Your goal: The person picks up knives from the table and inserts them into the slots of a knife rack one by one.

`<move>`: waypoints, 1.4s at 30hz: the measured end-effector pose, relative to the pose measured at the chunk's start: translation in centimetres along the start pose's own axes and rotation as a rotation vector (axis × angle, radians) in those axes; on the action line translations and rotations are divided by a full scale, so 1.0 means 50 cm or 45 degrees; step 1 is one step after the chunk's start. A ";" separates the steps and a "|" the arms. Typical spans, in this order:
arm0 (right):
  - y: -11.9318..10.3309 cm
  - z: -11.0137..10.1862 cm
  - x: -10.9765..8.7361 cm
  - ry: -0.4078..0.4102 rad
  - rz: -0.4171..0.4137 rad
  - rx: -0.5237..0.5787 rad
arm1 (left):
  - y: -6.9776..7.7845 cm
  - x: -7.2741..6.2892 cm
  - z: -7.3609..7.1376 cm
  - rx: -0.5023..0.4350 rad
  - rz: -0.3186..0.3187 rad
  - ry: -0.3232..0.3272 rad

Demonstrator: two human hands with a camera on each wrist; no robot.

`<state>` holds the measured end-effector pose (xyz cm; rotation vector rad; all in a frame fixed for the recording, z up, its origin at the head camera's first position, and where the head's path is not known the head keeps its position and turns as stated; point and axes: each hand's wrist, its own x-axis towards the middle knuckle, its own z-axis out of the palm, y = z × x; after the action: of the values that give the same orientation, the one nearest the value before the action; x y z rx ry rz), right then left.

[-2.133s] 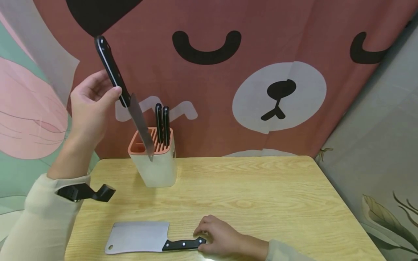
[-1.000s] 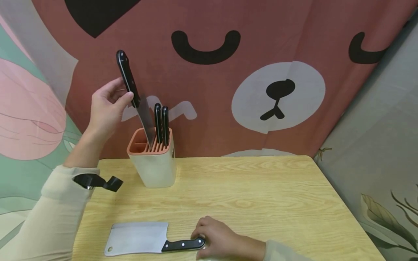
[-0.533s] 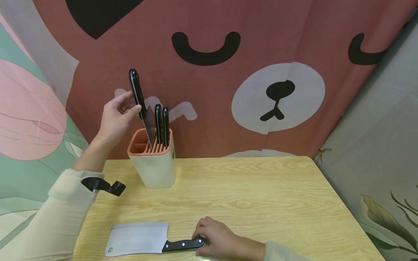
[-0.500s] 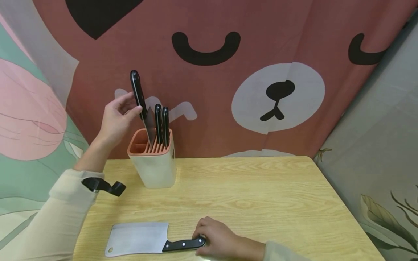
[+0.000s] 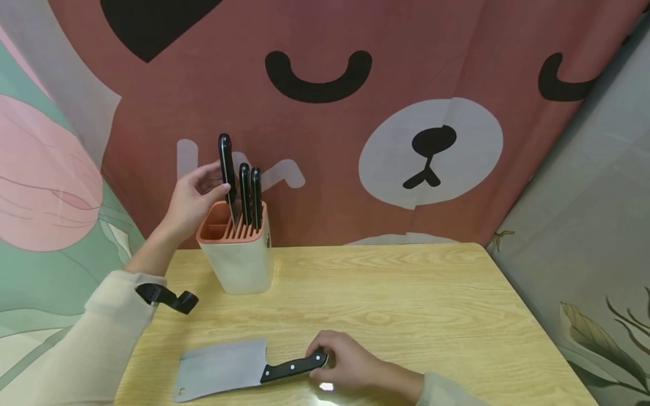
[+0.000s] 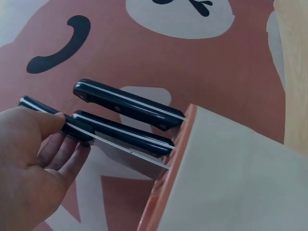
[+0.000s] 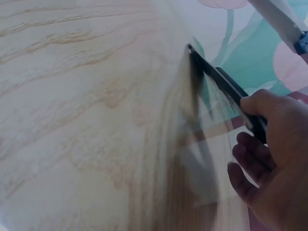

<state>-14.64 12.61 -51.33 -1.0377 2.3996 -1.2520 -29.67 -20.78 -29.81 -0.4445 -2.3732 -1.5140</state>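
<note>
My left hand pinches the black handle of a kitchen knife, its blade partly down in a slot of the knife block. The block is cream with an orange slotted top. Two more black-handled knives stand in slots just right of it. In the left wrist view the held knife's blade enters the block's top. My right hand grips the end of a cleaver's black handle. The cleaver is tilted, its handle lifted off the table, as the right wrist view also shows.
The pale wood table carries the block near its back left edge and the cleaver at the front left. A printed curtain hangs close behind the table. A black wrist strap sits on the left sleeve.
My left hand has moved right and down, bringing the knife from above the block into a slot, more upright. My right hand has raised the cleaver's handle, and the cleaver has turned slightly.
</note>
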 end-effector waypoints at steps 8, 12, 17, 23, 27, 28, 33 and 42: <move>-0.011 -0.020 -0.008 0.114 0.053 0.289 | -0.029 -0.006 0.007 0.017 0.003 -0.026; -0.016 -0.034 -0.005 0.153 0.036 0.418 | -0.042 -0.009 0.012 0.043 -0.029 -0.043; -0.024 -0.054 0.002 0.237 -0.063 0.548 | -0.054 -0.014 0.019 0.025 -0.039 -0.053; -0.043 -0.089 -0.001 0.307 -0.175 0.642 | -0.070 -0.015 0.024 0.010 -0.032 -0.053; -0.058 -0.116 -0.004 0.319 -0.253 0.717 | -0.079 -0.018 0.026 0.014 -0.054 -0.052; -0.062 -0.122 -0.005 0.326 -0.251 0.729 | -0.081 -0.019 0.027 0.010 -0.061 -0.056; -0.077 -0.150 -0.009 0.382 -0.241 0.725 | -0.091 -0.025 0.030 -0.012 -0.073 -0.070; -0.099 -0.201 -0.022 0.482 -0.284 0.650 | -0.103 -0.031 0.035 -0.023 -0.068 -0.083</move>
<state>-16.49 17.70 -41.47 -0.9883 2.0430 -2.1616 -30.47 -21.38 -35.37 -0.4446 -2.4408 -1.5682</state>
